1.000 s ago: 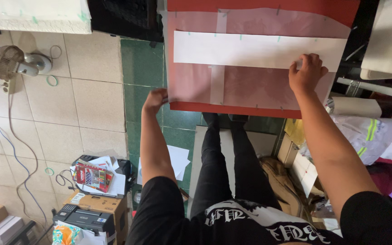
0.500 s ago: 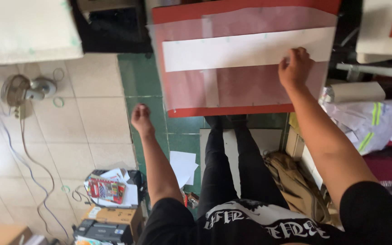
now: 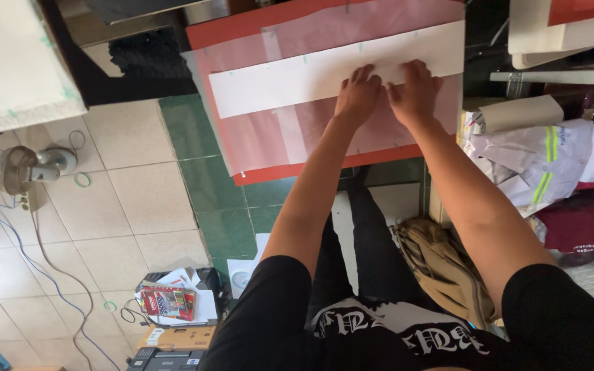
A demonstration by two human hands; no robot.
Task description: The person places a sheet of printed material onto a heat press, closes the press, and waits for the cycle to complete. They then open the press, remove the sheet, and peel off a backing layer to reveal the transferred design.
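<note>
Both hands, the left hand point(image 3: 357, 95) and the right hand point(image 3: 415, 91), are laid open and flat, side by side, on the white paper strip point(image 3: 276, 79). The strip is spread across a translucent sheet point(image 3: 256, 137) over a red board point(image 3: 297, 168).

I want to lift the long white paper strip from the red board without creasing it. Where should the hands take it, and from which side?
Probably by its two short ends. The white paper strip lies flat across the translucent sheet on the red board, long and thin, so one central grip would let it sag. Now the left hand and right hand press side by side right of its middle; moving apart to the ends seems safer.
</note>
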